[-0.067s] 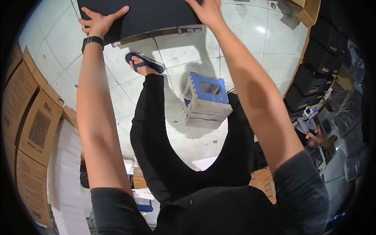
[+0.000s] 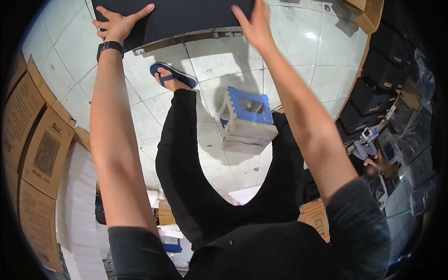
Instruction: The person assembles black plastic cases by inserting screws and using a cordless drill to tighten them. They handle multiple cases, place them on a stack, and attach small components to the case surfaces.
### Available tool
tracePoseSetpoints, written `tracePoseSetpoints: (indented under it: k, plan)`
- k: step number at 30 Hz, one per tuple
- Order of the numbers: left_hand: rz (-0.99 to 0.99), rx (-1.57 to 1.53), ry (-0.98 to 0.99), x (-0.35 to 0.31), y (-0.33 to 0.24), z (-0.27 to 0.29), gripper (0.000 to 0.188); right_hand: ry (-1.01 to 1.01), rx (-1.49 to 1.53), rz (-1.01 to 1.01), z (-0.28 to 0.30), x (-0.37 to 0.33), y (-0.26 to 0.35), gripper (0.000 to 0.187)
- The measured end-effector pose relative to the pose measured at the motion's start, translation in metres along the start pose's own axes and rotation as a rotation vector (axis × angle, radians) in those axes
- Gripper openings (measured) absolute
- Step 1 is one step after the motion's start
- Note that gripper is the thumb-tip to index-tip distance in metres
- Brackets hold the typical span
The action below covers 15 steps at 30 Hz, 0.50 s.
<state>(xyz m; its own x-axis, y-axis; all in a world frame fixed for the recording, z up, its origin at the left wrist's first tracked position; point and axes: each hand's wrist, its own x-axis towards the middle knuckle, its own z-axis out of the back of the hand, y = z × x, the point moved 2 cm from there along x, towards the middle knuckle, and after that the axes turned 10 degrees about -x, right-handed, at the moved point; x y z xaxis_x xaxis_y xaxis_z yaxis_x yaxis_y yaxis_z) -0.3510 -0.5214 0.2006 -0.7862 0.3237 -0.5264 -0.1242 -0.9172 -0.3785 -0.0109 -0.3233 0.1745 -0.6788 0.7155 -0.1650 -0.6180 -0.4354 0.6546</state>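
A large, flat-topped black box lies at the top of the head view, its far side cut off by the frame. Along its near edge runs a dull strip with small pale patches. My left hand rests against the box's left edge, fingers spread and thumb stretched over the top; a black watch is on that wrist. At the right edge is my right hand, its thumb out over the black top and apart from the other fingers. Those fingertips are partly beyond the frame.
A blue and white step stool stands on the tiled floor between my legs. My foot in a blue flip-flop is near the box. Printed cartons and white foam line the left; black boxes are stacked right, beside another person's hand.
My right hand has shifted slightly right and toward me, so more of its thumb shows over the box. The left hand stays at the left edge.
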Motion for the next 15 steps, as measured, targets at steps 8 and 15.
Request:
tracePoseSetpoints:
  k: [8, 15]
  plan:
    - [-0.217, -0.198, 0.052, 0.095, -0.047, 0.008, 0.133, 1.261, -0.581, -0.209, -0.014, -0.460, -0.054, 0.126]
    - [-0.346, -0.130, 0.274, 0.164, -0.087, 0.033, 0.108, 0.914, -0.304, -0.163, -0.068, -0.446, -0.045, 0.085]
